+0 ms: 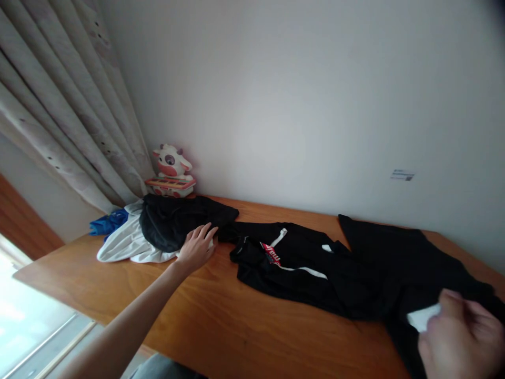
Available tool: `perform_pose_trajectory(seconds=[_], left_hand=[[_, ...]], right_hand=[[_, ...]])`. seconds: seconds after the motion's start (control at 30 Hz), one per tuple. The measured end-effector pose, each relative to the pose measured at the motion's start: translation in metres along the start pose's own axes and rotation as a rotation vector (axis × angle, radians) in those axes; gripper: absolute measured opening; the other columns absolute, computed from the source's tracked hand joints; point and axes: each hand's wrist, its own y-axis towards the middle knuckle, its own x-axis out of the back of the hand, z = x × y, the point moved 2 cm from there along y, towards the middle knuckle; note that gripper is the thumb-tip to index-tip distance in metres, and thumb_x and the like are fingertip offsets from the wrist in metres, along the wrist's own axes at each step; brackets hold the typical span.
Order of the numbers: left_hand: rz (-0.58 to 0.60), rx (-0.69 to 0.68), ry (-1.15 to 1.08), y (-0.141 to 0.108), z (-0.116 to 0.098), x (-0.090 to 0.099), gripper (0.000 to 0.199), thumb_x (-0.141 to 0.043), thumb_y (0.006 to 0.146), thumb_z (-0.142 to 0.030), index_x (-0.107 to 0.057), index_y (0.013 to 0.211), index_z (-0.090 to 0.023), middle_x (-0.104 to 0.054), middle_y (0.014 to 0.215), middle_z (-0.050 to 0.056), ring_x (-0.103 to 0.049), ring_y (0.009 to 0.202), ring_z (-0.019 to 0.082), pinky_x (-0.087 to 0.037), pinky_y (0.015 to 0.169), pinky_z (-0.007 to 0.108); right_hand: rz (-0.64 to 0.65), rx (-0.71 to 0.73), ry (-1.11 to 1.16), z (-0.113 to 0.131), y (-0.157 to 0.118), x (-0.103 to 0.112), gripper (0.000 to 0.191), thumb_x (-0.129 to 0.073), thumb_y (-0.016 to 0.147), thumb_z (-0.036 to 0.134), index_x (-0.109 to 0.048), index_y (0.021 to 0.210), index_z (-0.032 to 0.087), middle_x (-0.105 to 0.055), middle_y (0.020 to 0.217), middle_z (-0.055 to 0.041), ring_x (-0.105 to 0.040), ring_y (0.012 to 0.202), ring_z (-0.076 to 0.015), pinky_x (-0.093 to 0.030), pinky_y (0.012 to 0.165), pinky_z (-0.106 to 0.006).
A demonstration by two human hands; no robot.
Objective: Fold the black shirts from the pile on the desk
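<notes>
A black garment (300,252) with white trim and a red-and-white label lies spread across the wooden table. My left hand (197,246) rests at its left end, fingers stretched out over the end of a black sleeve. A small white bit shows beside the thumb; how far the hand grips it is hidden. At the lower right, my right hand (461,337) is blurred and closed, pinching a white piece (423,318) over the black cloth. Whether that piece belongs to the garment I cannot tell.
Beyond my left hand lie another black garment (169,221), a white cloth (122,242) and a blue cloth (108,223). A cow-shaped toy keyboard (171,173) stands by the wall. More black cloth (410,252) covers the table's right side. A curtain (71,100) hangs at left.
</notes>
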Motion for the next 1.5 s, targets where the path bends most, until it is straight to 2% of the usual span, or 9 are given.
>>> perform_pose_trajectory(seconds=[0.1,0.37,0.5,0.63,0.87,1.07,1.2,1.4,1.5], left_hand=[[0.174,0.044,0.077,0.007,0.028,0.0,0.036,-0.047,0.098,-0.027,-0.066,0.128,-0.026,-0.057,0.144,0.012,-0.053,0.131,0.032,-0.043,0.105,0.047],[0.287,0.293,0.17,0.015,0.075,0.026,0.038,-0.044,0.087,-0.011,-0.074,0.109,-0.016,-0.068,0.118,0.02,-0.062,0.113,0.038,-0.049,0.089,0.05],[0.227,0.323,0.178,0.02,0.025,0.027,0.034,-0.048,0.087,-0.017,-0.071,0.111,-0.012,-0.06,0.131,0.026,-0.052,0.126,0.043,-0.041,0.098,0.06],[0.242,0.171,-0.228,0.013,-0.058,0.022,0.036,-0.039,0.1,-0.043,-0.067,0.108,-0.02,-0.07,0.115,0.014,-0.067,0.107,0.029,-0.049,0.089,0.038],[0.196,-0.107,-0.563,0.007,-0.165,0.019,0.045,-0.051,0.094,-0.058,-0.059,0.117,-0.02,-0.071,0.114,0.015,-0.068,0.109,0.03,-0.051,0.091,0.039],[0.33,-0.137,-0.594,0.018,-0.178,0.014,0.081,-0.067,0.08,-0.057,-0.044,0.146,-0.016,-0.055,0.143,0.024,-0.053,0.133,0.04,-0.045,0.106,0.049],[0.376,-0.3,-0.648,0.01,-0.17,0.02,0.079,-0.071,0.075,-0.035,-0.045,0.149,-0.021,-0.059,0.139,0.017,-0.056,0.129,0.036,-0.045,0.108,0.047],[0.428,-0.638,-0.746,0.0,-0.181,0.039,0.069,-0.057,0.062,-0.004,-0.07,0.121,-0.038,-0.067,0.121,0.001,-0.062,0.115,0.027,-0.045,0.104,0.041],[0.38,-0.707,-0.686,0.002,-0.183,0.043,0.057,-0.054,0.061,0.001,-0.077,0.096,-0.038,-0.068,0.115,-0.001,-0.06,0.117,0.026,-0.037,0.109,0.048]], right_hand=[[0.103,-0.123,0.003,0.016,-0.016,-0.02,0.057,-0.063,0.076,0.068,-0.067,0.108,0.02,-0.071,0.094,-0.0111,-0.067,0.083,-0.03,-0.053,0.072,-0.044],[0.543,0.443,-0.584,0.02,-0.056,-0.053,0.086,-0.054,0.078,0.078,-0.052,0.135,0.013,-0.064,0.125,-0.0239,-0.061,0.116,-0.0435,-0.05,0.09,-0.056],[0.65,0.646,-0.849,0.017,-0.081,-0.058,0.061,-0.061,0.083,0.063,-0.061,0.125,0.018,-0.068,0.114,-0.0197,-0.064,0.105,-0.0423,-0.048,0.087,-0.057],[0.642,0.697,-0.999,0.034,-0.099,-0.067,0.023,-0.054,0.095,0.037,-0.065,0.105,0.02,-0.068,0.101,-0.0168,-0.067,0.089,-0.0347,-0.051,0.069,-0.043],[0.849,0.649,-0.629,0.052,-0.13,-0.084,0.016,-0.045,0.1,0.026,-0.06,0.097,0.02,-0.07,0.091,-0.0111,-0.072,0.083,-0.0268,-0.054,0.069,-0.034],[1.071,0.676,-0.25,0.085,-0.179,-0.082,0.026,-0.055,0.088,0.025,-0.065,0.112,0.021,-0.072,0.112,-0.0111,-0.071,0.104,-0.0295,-0.059,0.089,-0.04],[1.225,0.566,-0.07,0.112,-0.166,-0.069,0.02,-0.056,0.094,0.031,-0.07,0.109,0.031,-0.075,0.113,-0.0015,-0.072,0.104,-0.024,-0.059,0.092,-0.034],[0.764,0.581,-0.18,0.086,-0.107,-0.065,0.028,-0.047,0.098,0.04,-0.069,0.104,0.024,-0.069,0.12,-0.0114,-0.064,0.114,-0.0281,-0.05,0.101,-0.046],[0.712,0.645,-0.45,0.05,-0.097,-0.069,0.033,-0.054,0.093,0.042,-0.068,0.116,0.022,-0.064,0.131,-0.0144,-0.06,0.121,-0.0349,-0.049,0.098,-0.052]])
